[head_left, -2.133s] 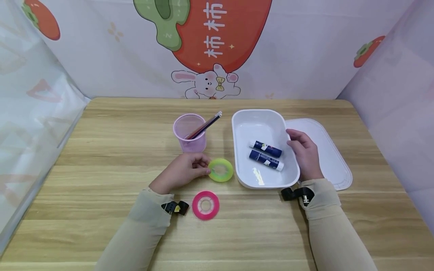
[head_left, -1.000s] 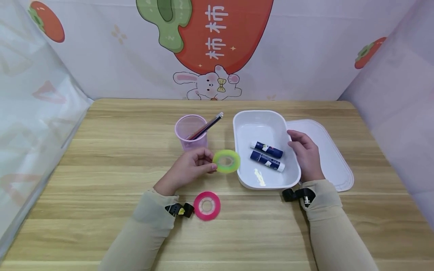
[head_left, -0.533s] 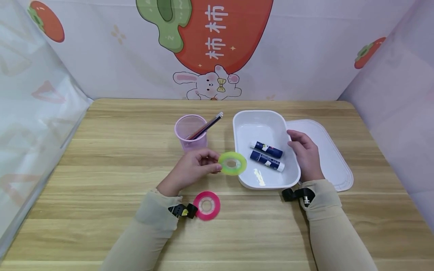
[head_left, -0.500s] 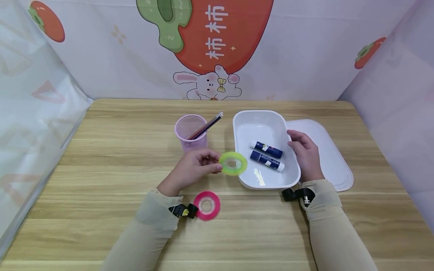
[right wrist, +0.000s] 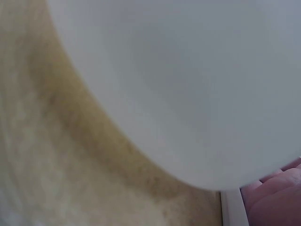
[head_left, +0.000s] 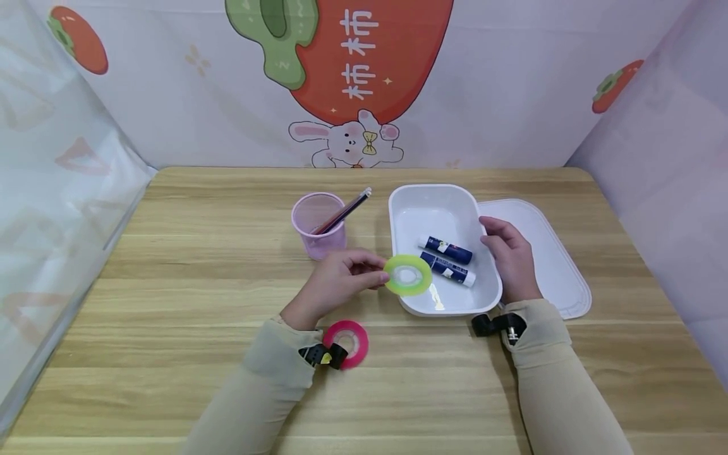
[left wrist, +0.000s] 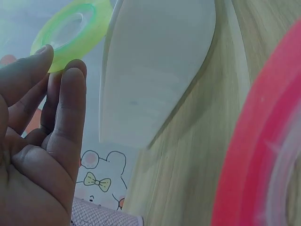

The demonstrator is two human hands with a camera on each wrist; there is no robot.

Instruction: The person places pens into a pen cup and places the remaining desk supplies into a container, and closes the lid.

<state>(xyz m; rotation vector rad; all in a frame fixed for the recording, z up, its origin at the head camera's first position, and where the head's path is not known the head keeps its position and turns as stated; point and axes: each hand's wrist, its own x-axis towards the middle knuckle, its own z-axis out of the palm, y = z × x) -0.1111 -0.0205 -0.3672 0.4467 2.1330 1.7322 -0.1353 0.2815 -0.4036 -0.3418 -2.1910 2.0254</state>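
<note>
My left hand pinches a yellow-green roll of tape by its edge between thumb and fingers. In the head view the roll overlaps the left rim of a white plastic box; the left wrist view shows it raised beside the box wall. Two dark blue glue sticks with white ends lie in the box. My right hand grips the box's right rim, thumb toward the near side. A pink roll of tape lies flat on the table, partly covered by the left wrist camera.
A pink mesh cup holding pencils stands left of the box. A white lid lies on the wooden table at the box's right, partly behind the right hand. A printed cloth hangs behind the table.
The left hand has lifted the yellow-green tape off the table and carried it rightward to above the box's left rim. The right hand has stayed at the box.
</note>
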